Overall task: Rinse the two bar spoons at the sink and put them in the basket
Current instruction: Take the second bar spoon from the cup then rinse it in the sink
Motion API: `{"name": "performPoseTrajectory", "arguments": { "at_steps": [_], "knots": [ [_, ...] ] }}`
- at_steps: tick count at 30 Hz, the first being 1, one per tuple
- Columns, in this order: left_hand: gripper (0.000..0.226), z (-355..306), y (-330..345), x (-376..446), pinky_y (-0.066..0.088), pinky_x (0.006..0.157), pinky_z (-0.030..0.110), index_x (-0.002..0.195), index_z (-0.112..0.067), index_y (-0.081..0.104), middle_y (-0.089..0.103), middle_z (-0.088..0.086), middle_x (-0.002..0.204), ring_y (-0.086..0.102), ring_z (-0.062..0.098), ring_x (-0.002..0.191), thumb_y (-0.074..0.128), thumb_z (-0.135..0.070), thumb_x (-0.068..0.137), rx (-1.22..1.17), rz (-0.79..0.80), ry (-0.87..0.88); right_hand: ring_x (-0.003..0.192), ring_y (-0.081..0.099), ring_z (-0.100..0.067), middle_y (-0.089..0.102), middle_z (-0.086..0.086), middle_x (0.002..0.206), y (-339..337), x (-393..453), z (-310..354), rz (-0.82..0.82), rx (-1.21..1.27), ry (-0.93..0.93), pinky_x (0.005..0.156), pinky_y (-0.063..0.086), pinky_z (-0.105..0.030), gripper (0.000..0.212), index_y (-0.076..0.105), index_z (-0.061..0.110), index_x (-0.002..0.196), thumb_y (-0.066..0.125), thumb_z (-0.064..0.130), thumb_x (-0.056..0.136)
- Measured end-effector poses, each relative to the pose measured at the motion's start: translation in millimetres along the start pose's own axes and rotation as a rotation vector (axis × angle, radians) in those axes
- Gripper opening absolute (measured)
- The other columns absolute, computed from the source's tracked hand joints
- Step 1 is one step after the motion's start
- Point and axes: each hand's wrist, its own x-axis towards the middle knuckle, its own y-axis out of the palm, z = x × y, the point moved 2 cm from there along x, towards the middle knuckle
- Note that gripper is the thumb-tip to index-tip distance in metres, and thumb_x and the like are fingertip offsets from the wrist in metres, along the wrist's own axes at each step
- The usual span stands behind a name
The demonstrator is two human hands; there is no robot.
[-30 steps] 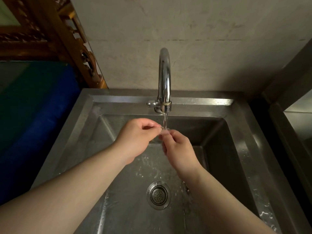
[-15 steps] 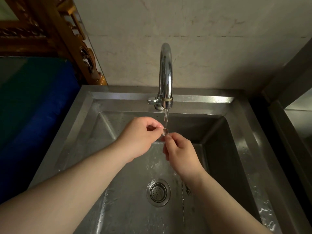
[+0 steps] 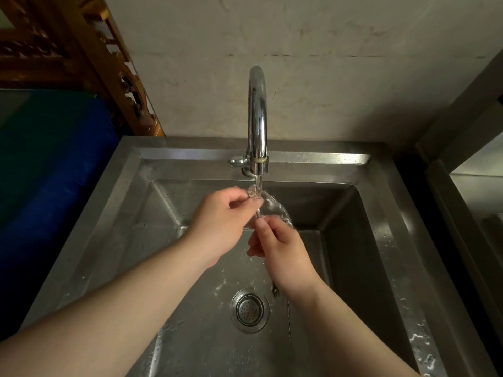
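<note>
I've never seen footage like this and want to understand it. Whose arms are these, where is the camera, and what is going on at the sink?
There is no machine here: a person wears a wide-angle camera on the head, looking down at their own two bare hands. This single view shows a stainless steel sink with a round drain strainer and a curved chrome tap, which is running. The left hand pinches the bowl end of a thin metal bar spoon under the stream, so water fans off it. The right hand grips its stem lower down; a small forked end shows below that hand. I can make out only one spoon for certain, and no basket is in view.
</note>
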Motion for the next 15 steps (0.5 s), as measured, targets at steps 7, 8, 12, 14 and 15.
{"name": "performPoseTrajectory", "arguments": {
  "at_steps": [7, 8, 12, 14, 15],
  "knots": [
    [0.025, 4, 10, -5, 0.046, 0.058, 0.028, 0.073, -0.016, 0.070, 0.068, 0.012, 0.067, 0.058, 0.012, 0.060, 0.064, -0.035, 0.088, -0.013, 0.103, -0.029, 0.061, 0.063, -0.007, 0.065, 0.004, 0.067, 0, 2, -1, 0.000, 0.019, 0.006, 0.068, 0.057, -0.037, 0.029, 0.069, 0.023, 0.079, 0.050, 0.029, 0.100],
    [0.024, 3, 9, -3, 0.046, 0.059, 0.026, 0.073, -0.018, 0.071, 0.069, 0.004, 0.064, 0.058, 0.008, 0.059, 0.064, -0.036, 0.088, -0.012, 0.063, -0.016, 0.062, 0.064, -0.008, 0.065, 0.004, 0.068, -1, 1, -2, 0.001, 0.007, 0.017, 0.071, 0.058, -0.041, 0.027, 0.069, 0.022, 0.081, 0.051, 0.029, 0.100],
    [0.014, 2, 6, 4, 0.046, 0.058, 0.012, 0.080, -0.022, 0.072, 0.071, -0.014, 0.066, 0.060, -0.006, 0.060, 0.066, -0.029, 0.090, -0.155, -0.028, -0.030, 0.060, 0.063, -0.010, 0.065, 0.000, 0.069, -5, 0, -6, -0.007, -0.038, 0.054, 0.076, 0.056, -0.049, 0.025, 0.070, 0.013, 0.091, 0.050, 0.025, 0.101],
    [0.012, 6, 11, -1, 0.052, 0.064, 0.022, 0.084, -0.022, 0.072, 0.072, -0.007, 0.070, 0.063, 0.001, 0.065, 0.066, -0.030, 0.089, -0.127, 0.014, -0.053, 0.057, 0.062, -0.008, 0.065, 0.001, 0.067, -5, 2, 0, -0.011, -0.071, 0.010, 0.066, 0.055, -0.039, 0.027, 0.070, 0.022, 0.084, 0.050, 0.030, 0.100],
    [0.012, 8, 13, -3, 0.054, 0.066, 0.026, 0.085, -0.021, 0.073, 0.071, -0.005, 0.068, 0.063, 0.004, 0.065, 0.066, -0.030, 0.089, -0.125, 0.038, -0.058, 0.056, 0.062, -0.007, 0.066, 0.001, 0.067, -5, 3, 1, -0.005, -0.092, -0.011, 0.061, 0.053, -0.033, 0.028, 0.070, 0.024, 0.081, 0.050, 0.033, 0.100]
  ]
}}
